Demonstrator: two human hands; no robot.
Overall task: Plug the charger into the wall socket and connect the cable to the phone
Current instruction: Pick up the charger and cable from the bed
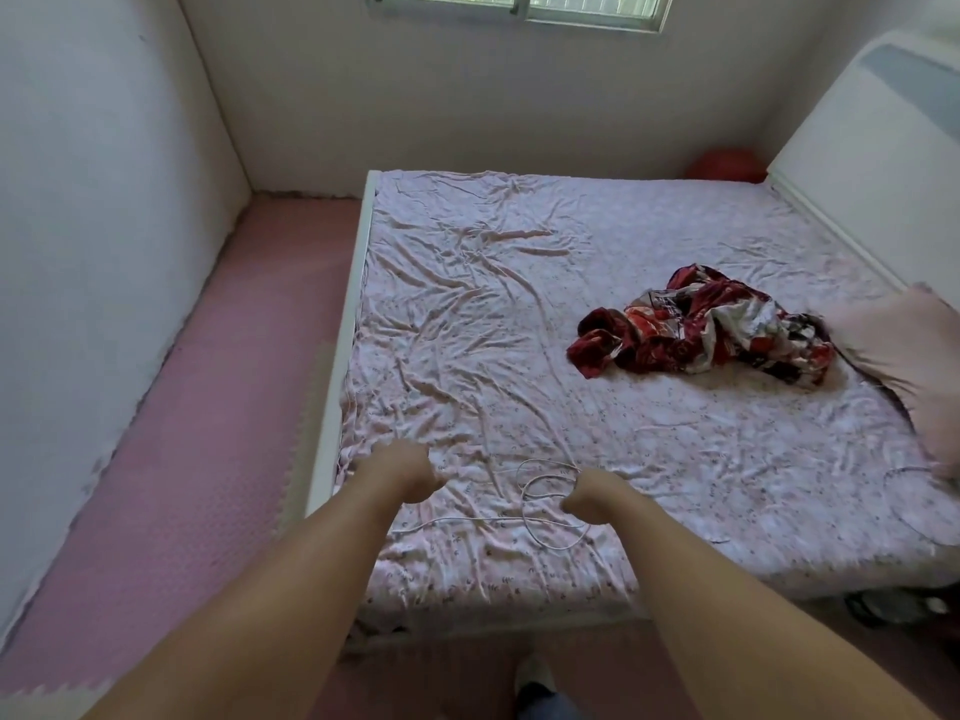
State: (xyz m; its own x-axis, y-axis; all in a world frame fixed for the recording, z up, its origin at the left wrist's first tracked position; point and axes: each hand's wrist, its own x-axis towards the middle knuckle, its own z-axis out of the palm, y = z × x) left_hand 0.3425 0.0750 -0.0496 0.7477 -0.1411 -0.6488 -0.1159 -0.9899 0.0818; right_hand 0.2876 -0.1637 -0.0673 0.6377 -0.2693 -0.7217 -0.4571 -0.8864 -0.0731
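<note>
A thin white charging cable point(540, 504) lies in loose loops on the pink flowered bed sheet point(519, 330), near the bed's front edge. My right hand point(592, 496) rests knuckles-up at the right side of the loops, fingers curled down onto the cable; whether it grips the cable is hidden. My left hand point(402, 472) is curled on the sheet to the left of the loops, apart from them, and its palm is hidden. One end of the cable runs left toward my left forearm. No phone, charger plug or wall socket shows.
A crumpled red and white patterned cloth point(706, 330) lies on the right half of the bed. A pink pillow point(904, 366) sits at the right edge below the white headboard point(862, 163). Pink foam floor mats point(197, 459) run along the left wall. A window is above.
</note>
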